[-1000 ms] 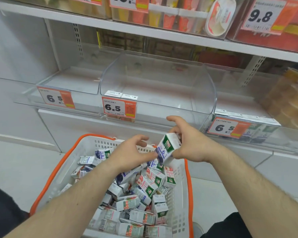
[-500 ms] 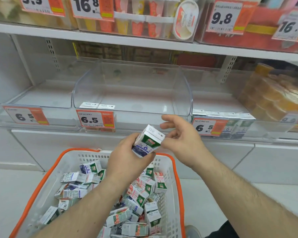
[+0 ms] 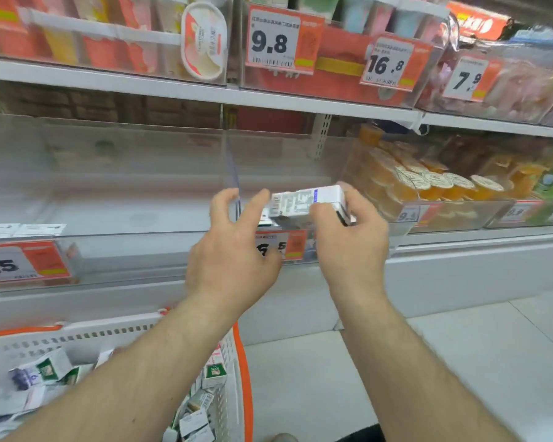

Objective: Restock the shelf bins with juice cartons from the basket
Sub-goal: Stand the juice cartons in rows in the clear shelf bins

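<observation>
My right hand (image 3: 351,250) grips a white juice carton (image 3: 304,207) lying on its side, raised in front of the clear shelf bin (image 3: 288,173) behind the 6.5 price tag (image 3: 280,245). My left hand (image 3: 233,256) hovers just left of the carton with fingers spread; one fingertip is at the carton's left end, and contact is unclear. The white basket with orange rim (image 3: 233,355) sits at the lower left and holds several cartons (image 3: 42,371).
A wider clear bin (image 3: 109,199) with another price tag (image 3: 20,263) lies to the left. Orange jelly cups (image 3: 428,183) fill the bin to the right. An upper shelf (image 3: 268,98) carries packaged goods and price tags. Pale floor (image 3: 348,378) lies right of the basket.
Both hands rose from the basket to bin height. The carton passed from the left hand to the right and now lies sideways. The view shifted up and right.
</observation>
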